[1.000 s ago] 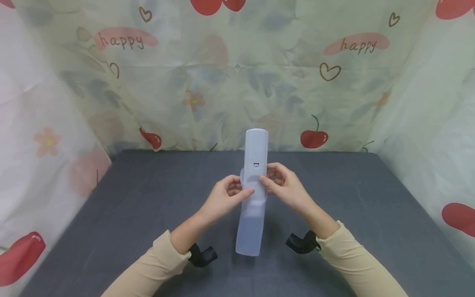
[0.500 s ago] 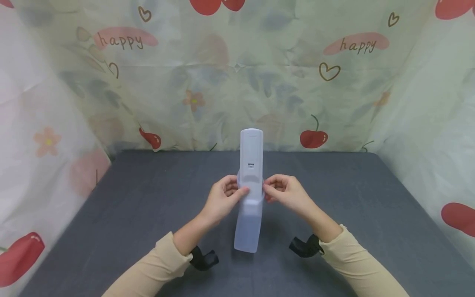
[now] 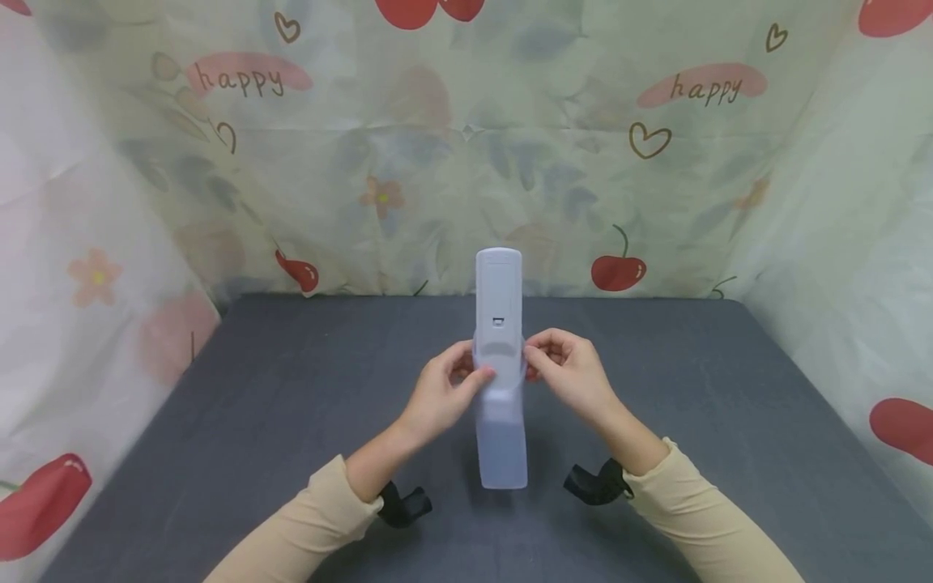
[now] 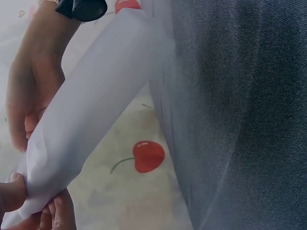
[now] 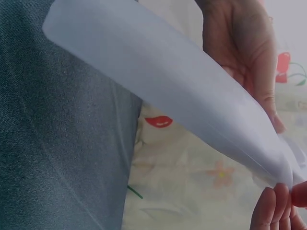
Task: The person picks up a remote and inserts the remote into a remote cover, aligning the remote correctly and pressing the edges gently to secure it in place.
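A white remote control point(image 3: 499, 283), its back with the battery-cover latch facing me, stands upright above the table in the head view. Its lower part sits in a translucent soft sleeve point(image 3: 503, 449), whose long end hangs down below it. My left hand point(image 3: 437, 394) holds both at the left side, thumb across the front and fingers behind. At the right side, my right hand point(image 3: 573, 372) pinches the sleeve's edge between thumb and fingers. Both wrist views show the long sleeve point(image 4: 103, 91) slanting across, its mouth gathered at the fingertips point(image 5: 271, 201).
Below the hands spreads a dark grey tabletop point(image 3: 328, 364). A pale curtain point(image 3: 466, 162) printed with cherries, hearts and flowers hangs behind and along both sides. Black wrist mounts point(image 3: 598, 483) stick out beneath the sleeve cuffs.
My right thumb has left the remote control's front for the sleeve's right edge. The remote control shifted left, then slightly back right, and the sleeve's hanging end swung right and up a little.
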`<state>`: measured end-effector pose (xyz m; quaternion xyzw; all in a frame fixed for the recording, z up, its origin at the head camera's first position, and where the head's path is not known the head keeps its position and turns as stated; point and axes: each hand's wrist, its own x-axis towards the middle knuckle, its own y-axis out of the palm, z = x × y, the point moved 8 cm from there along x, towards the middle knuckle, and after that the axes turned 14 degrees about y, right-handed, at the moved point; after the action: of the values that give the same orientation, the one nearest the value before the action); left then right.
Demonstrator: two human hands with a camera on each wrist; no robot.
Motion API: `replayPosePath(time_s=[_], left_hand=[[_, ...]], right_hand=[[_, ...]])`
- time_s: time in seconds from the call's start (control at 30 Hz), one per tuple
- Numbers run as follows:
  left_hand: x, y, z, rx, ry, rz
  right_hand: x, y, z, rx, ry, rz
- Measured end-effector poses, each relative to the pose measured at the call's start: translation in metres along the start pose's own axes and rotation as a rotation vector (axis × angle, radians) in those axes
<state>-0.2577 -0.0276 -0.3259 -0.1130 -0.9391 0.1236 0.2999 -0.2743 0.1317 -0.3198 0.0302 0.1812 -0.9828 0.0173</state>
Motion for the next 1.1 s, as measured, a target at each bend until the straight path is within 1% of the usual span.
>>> replayPosePath(time_s=[0.13, 0.33, 0.4, 0.47, 0.6, 0.7, 0.9, 1.1], left_hand=[[0.001, 0.002, 0.000, 0.014, -0.003, 0.028], [0.002, 0.005, -0.002, 0.033, -0.011, 0.090], [0.002, 0.004, -0.003, 0.040, -0.015, 0.096], [0.003, 0.002, -0.005, 0.046, -0.026, 0.084], [0.004, -0.002, -0.005, 0.055, -0.043, 0.056], [0.004, -0.003, -0.004, 0.056, -0.052, 0.063], [0.001, 0.003, 0.003, 0.062, -0.070, 0.122], [0.000, 0.005, 0.005, 0.019, -0.073, 0.107]], right_hand=[[-0.002, -0.001, 0.002, 0.004, -0.009, -0.012], [-0.001, -0.002, 0.004, 0.020, -0.024, -0.030], [-0.001, -0.001, 0.005, 0.017, -0.032, -0.020], [-0.001, 0.001, 0.006, 0.011, -0.044, 0.019], [-0.004, 0.006, 0.006, 0.012, -0.046, 0.131], [-0.005, 0.006, 0.008, 0.040, -0.028, 0.170], [-0.001, 0.002, 0.010, 0.021, 0.008, 0.156], [0.001, 0.000, 0.013, 0.004, -0.006, 0.140]])
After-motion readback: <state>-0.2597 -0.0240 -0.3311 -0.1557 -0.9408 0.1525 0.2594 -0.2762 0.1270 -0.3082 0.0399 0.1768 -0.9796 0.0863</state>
